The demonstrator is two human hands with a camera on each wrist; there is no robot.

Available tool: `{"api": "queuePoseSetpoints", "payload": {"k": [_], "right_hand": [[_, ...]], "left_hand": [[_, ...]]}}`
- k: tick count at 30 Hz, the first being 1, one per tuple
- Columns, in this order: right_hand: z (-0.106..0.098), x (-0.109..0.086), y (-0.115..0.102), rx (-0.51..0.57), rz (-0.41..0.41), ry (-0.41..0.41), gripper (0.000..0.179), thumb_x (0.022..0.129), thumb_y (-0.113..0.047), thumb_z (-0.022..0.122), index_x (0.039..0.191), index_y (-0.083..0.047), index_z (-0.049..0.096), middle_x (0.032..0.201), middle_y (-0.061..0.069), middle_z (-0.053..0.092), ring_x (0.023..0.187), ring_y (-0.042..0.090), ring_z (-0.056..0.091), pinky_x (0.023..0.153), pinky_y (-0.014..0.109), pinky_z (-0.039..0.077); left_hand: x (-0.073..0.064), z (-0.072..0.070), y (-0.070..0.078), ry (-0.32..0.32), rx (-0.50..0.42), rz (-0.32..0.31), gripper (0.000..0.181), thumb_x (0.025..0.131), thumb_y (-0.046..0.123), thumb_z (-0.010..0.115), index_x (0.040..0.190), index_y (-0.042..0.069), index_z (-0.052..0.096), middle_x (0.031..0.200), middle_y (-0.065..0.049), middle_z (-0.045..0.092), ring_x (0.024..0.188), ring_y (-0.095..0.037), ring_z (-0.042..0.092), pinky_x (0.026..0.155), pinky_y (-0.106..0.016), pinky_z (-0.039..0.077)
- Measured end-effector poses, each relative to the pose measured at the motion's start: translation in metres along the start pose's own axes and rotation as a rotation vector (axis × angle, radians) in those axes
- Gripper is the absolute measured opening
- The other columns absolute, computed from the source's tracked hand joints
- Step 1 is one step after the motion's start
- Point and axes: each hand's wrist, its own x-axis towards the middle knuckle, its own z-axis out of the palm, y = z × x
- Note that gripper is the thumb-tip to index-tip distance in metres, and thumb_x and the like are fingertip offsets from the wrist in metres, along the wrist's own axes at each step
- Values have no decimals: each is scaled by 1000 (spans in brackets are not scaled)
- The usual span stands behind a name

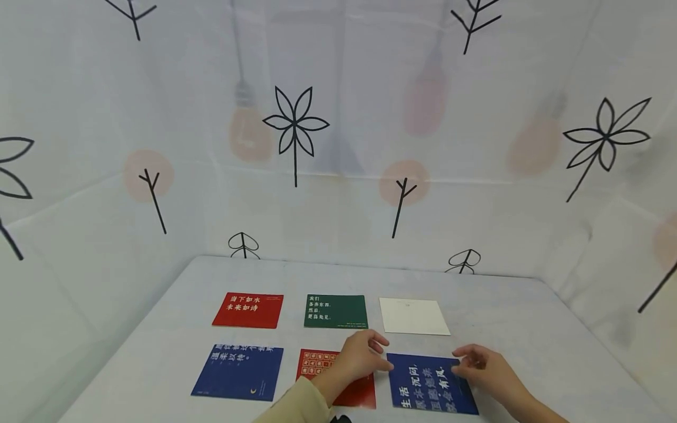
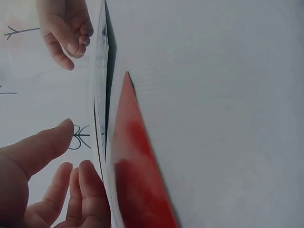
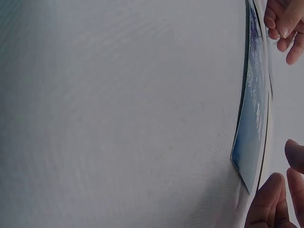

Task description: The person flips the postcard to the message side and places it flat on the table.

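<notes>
A blue card [image 1: 423,385] with white lettering lies flat at the front right of the white table, between my two hands. My left hand [image 1: 361,355] hovers around its upper left corner, over part of a red patterned card [image 1: 359,390]. At the blue card's right edge is my right hand [image 1: 483,370], thumb and index finger overlapping the edge in the head view. In the left wrist view, the left hand [image 2: 52,185] has thumb and fingers apart, holding nothing. A gap also separates the thumb and fingers of the right hand [image 3: 275,202]. Contact with the card is unclear.
A second blue card [image 1: 238,373] lies front left. Behind stand, in a row lying flat, a red card [image 1: 248,314], a green card [image 1: 338,314] and a blank white card [image 1: 414,320]. A patterned white cloth [image 1: 338,211] hangs behind and beside the table [image 1: 158,329].
</notes>
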Motion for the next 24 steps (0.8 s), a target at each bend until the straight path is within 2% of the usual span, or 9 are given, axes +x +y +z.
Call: {"api": "queuePoseSetpoints", "payload": {"k": [7,13,17,22,24], "right_hand": [[0,1,7,-9,1,-37,46,69,-12,80,106,5,58,78,4,56,72,19,52,62,31,49],[-3,3,12,-14,0,-101,53,66,-5,80,111,5,55,79,6,54,72,20,51,62,32,47],[-7,3,16,-18,-25,-132,59,63,0,81,114,4,53,78,7,51,70,19,50,61,31,44],[-14,4,17,-7,-103,-214,62,63,3,80,116,7,48,74,6,49,66,19,49,57,29,42],[-15,4,16,-16,-109,-230,62,63,3,80,116,7,48,73,6,49,66,19,49,56,29,42]], "left_hand": [[0,1,0,-54,67,-36,39,64,12,85,97,14,64,81,2,57,73,-16,52,67,-35,49],[2,2,1,-88,135,-54,46,62,13,86,101,15,62,81,2,56,73,-17,52,70,-36,49],[4,3,1,-118,188,-55,52,60,15,88,104,15,60,81,2,55,73,-16,51,69,-35,49],[6,3,1,-164,238,-45,57,59,14,88,107,14,58,82,2,53,73,-16,50,69,-34,48],[7,3,2,-180,252,-44,57,59,13,88,107,13,57,82,2,53,73,-17,50,70,-34,47]]}}
